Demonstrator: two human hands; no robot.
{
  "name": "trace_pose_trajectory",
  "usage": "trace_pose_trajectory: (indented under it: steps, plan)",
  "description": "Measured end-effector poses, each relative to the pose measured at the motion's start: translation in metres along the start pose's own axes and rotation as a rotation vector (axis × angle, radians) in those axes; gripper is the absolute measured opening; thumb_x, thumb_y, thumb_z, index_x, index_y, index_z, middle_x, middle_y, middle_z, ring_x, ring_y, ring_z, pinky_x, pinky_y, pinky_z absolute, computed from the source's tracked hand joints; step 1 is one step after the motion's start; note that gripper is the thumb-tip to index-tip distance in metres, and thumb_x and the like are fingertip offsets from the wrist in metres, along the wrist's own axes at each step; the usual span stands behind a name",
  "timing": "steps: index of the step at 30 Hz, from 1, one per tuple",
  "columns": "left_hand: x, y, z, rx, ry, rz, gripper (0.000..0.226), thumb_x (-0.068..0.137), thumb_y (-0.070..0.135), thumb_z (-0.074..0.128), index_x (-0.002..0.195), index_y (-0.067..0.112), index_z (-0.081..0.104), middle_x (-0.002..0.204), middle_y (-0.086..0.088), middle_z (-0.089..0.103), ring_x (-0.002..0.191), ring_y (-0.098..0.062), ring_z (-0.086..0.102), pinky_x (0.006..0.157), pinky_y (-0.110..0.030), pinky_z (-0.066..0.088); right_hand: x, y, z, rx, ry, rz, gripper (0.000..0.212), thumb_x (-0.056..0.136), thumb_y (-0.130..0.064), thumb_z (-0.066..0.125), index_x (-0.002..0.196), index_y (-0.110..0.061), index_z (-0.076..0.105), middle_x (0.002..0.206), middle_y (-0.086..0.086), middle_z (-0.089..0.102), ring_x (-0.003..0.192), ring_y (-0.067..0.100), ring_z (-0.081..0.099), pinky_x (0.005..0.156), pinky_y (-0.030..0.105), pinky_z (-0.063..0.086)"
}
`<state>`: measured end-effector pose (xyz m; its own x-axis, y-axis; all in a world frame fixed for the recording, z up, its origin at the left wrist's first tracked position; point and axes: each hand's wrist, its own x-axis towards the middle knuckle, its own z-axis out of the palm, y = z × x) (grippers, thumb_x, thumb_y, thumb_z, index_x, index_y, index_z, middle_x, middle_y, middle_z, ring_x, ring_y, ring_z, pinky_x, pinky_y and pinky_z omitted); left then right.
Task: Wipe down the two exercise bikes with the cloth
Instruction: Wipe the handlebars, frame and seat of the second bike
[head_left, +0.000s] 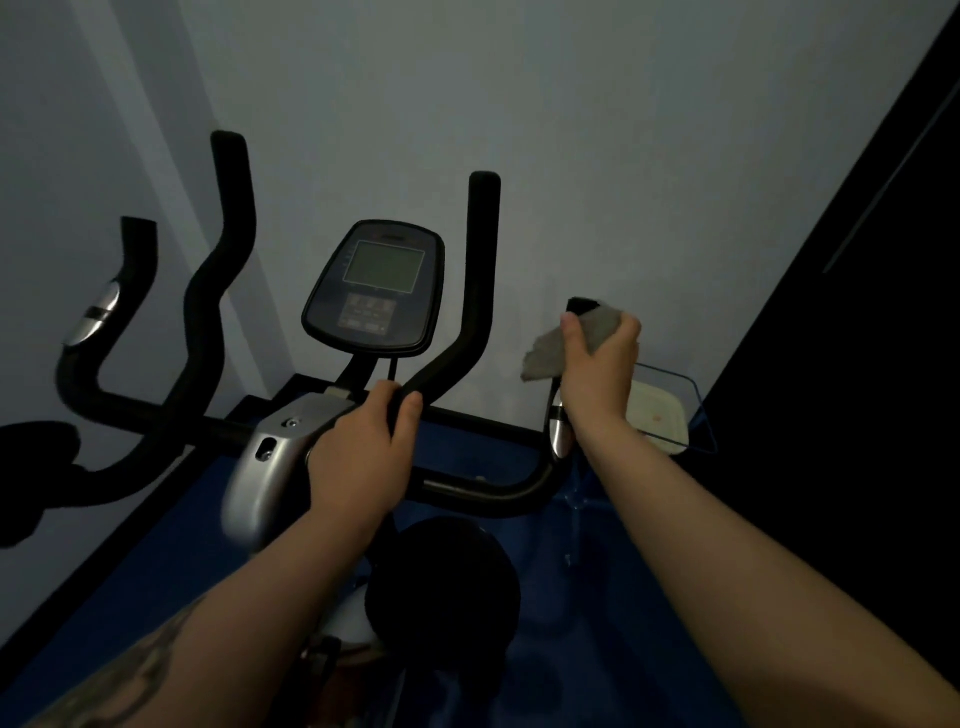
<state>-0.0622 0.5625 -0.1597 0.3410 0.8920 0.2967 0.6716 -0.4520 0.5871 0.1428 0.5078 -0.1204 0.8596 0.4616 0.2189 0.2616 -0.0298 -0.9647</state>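
At the bike's (384, 291) right grip (582, 306), the right hand (602, 374) curls its fingers (626, 332) round the cloth (550, 353) mid-wipe, while the left hand (358, 457) clasps the central bar (457, 358). Next, likely, a downward rub along that grip; no second bike is in view.

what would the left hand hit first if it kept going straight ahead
Probably the console: the left hand grips the handlebar just below it, knuckles toward it. Depth is unclear, so it might slip under to the wall.
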Motion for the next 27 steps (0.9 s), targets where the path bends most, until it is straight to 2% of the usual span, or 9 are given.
trace_pose_trajectory:
  steps: [2,4,7,9,14,18,21,23,27]
  plan:
    - [-0.001,0.000,0.000,-0.004,0.008,0.000,0.039,0.095,0.058,0.026,0.110,0.031,0.050,0.071,0.008,0.057,0.068,-0.016,0.056,0.058,-0.032,0.038,-0.018,0.011,0.001,-0.093,0.001,-0.032,0.058,0.093,-0.036,0.060,0.138,-0.016,0.030,0.124,0.001,0.038,0.096,0.009,0.044,0.077,0.024,0.037]
    - [-0.001,0.000,0.000,-0.007,0.010,0.004,0.039,0.095,0.058,0.027,0.110,0.031,0.050,0.070,0.008,0.057,0.066,-0.014,0.057,0.056,-0.031,0.037,-0.029,0.019,-0.005,-0.195,-0.047,-0.062,0.067,0.091,-0.037,0.063,0.142,-0.017,0.024,0.121,-0.001,0.031,0.099,0.010,0.041,0.078,0.026,0.036]
    - [0.000,0.000,0.001,-0.002,0.007,0.009,0.037,0.096,0.056,0.027,0.108,0.030,0.051,0.068,0.009,0.056,0.063,-0.010,0.055,0.053,-0.029,0.035,-0.008,0.009,-0.006,-0.284,-0.065,-0.046,0.067,0.089,-0.040,0.064,0.137,-0.013,0.027,0.129,0.009,0.036,0.103,0.022,0.048,0.078,0.029,0.039]
    - [-0.001,0.000,0.001,0.000,0.004,0.005,0.038,0.096,0.057,0.027,0.109,0.029,0.051,0.069,0.007,0.057,0.065,-0.014,0.056,0.057,-0.031,0.037,0.004,-0.003,-0.002,-0.262,-0.039,-0.036,0.065,0.089,-0.042,0.064,0.134,-0.012,0.030,0.131,0.013,0.039,0.104,0.026,0.052,0.077,0.030,0.041]
    - [-0.001,0.000,0.000,-0.002,-0.001,0.000,0.040,0.094,0.058,0.026,0.110,0.031,0.050,0.072,0.004,0.059,0.070,-0.020,0.059,0.061,-0.034,0.043,-0.018,0.013,-0.005,-0.178,-0.054,0.013,0.065,0.087,-0.043,0.066,0.135,-0.017,0.031,0.128,0.009,0.045,0.097,0.016,0.049,0.079,0.032,0.043]
    - [0.000,0.000,0.000,-0.012,0.002,0.008,0.036,0.095,0.057,0.027,0.106,0.031,0.050,0.070,0.006,0.057,0.066,-0.017,0.056,0.058,-0.033,0.040,-0.020,0.016,-0.012,-0.279,-0.088,0.014,0.068,0.084,-0.046,0.068,0.132,-0.014,0.031,0.127,0.008,0.044,0.105,0.022,0.050,0.083,0.038,0.047]
    - [0.000,-0.001,0.001,-0.007,-0.005,0.001,0.036,0.096,0.057,0.027,0.108,0.031,0.049,0.073,0.005,0.059,0.068,-0.018,0.058,0.060,-0.033,0.041,0.002,0.000,-0.006,-0.333,-0.063,-0.008,0.066,0.085,-0.048,0.067,0.129,-0.011,0.035,0.127,0.012,0.046,0.114,0.027,0.048,0.094,0.043,0.045]
    - [0.000,-0.001,0.000,-0.004,-0.011,0.002,0.036,0.096,0.057,0.027,0.108,0.032,0.049,0.074,0.004,0.060,0.071,-0.020,0.059,0.061,-0.034,0.042,0.004,-0.003,-0.003,-0.306,-0.026,-0.021,0.063,0.086,-0.047,0.066,0.128,-0.010,0.037,0.126,0.012,0.049,0.115,0.027,0.047,0.097,0.042,0.043]
    - [0.000,-0.001,0.000,-0.007,-0.007,0.008,0.035,0.095,0.058,0.026,0.105,0.033,0.048,0.074,0.004,0.060,0.071,-0.021,0.059,0.062,-0.035,0.044,-0.023,0.011,-0.003,-0.156,-0.005,0.007,0.061,0.087,-0.038,0.067,0.133,-0.013,0.035,0.124,0.007,0.048,0.110,0.023,0.050,0.087,0.033,0.044]
